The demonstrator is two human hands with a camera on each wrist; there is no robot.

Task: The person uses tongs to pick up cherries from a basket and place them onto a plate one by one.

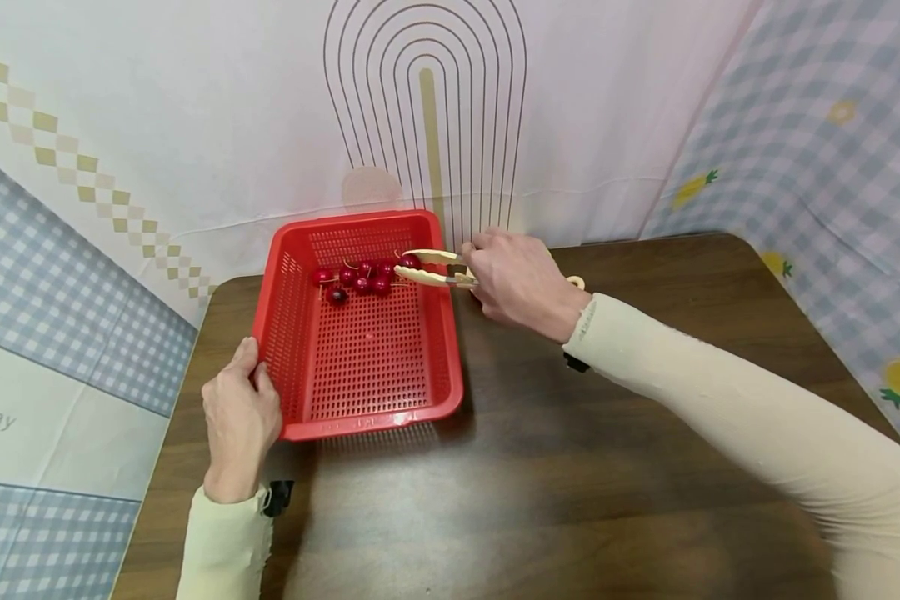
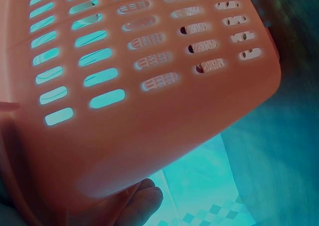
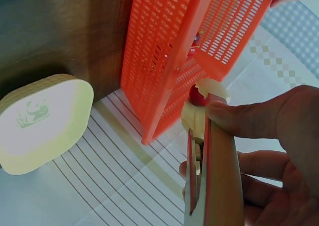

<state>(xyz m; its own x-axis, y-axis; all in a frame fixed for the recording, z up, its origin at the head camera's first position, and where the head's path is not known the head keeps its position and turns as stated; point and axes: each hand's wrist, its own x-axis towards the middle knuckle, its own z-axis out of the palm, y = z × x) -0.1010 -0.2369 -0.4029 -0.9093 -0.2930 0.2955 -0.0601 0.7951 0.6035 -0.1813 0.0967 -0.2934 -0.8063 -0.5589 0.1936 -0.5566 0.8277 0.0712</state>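
A red plastic basket (image 1: 367,358) with slotted walls stands on the table, and several dark red cherries (image 1: 362,285) with stems lie towards its back. My left hand (image 1: 242,408) grips the basket's left rim near the front corner; in the left wrist view the basket wall (image 2: 149,121) hides most of that hand. My right hand (image 1: 521,279) holds cream-coloured tongs (image 1: 427,275) over the basket's right rim. Between the tong tips sits one cherry (image 3: 198,95), seen in the right wrist view.
A pale rounded container (image 3: 47,126) with a panda print shows in the right wrist view. The dark wooden table (image 1: 570,483) ends at a patterned cloth (image 1: 607,100) behind, with more cloth along both sides.
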